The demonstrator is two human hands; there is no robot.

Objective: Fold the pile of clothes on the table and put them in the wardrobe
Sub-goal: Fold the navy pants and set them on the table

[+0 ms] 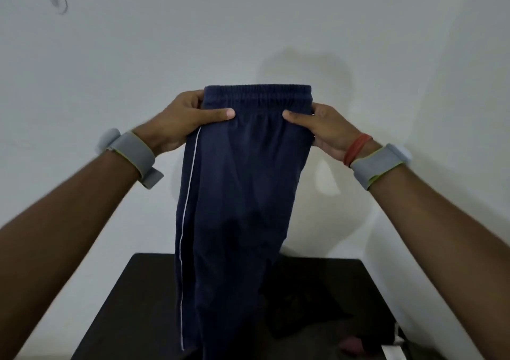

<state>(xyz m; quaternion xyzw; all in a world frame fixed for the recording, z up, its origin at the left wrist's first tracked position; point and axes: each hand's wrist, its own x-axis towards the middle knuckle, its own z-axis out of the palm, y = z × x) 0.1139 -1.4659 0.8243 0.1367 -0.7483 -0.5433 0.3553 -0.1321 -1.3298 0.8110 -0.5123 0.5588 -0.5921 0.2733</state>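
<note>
At centre frame, the left hand (187,119) and right hand (323,127) are pinching the trousers (242,183) by the waistband (258,94) (best held level, so the legs hang straight).

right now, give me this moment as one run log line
navy trousers: held up by waistband, legs hanging over dark table | left hand: grips waistband | right hand: grips waistband

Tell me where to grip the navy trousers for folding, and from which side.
Grip the waistband at its two corners, one hand coming from each side, as the left hand and right hand do. The gathered band looks firm, and the trousers hang straight from it.
</note>
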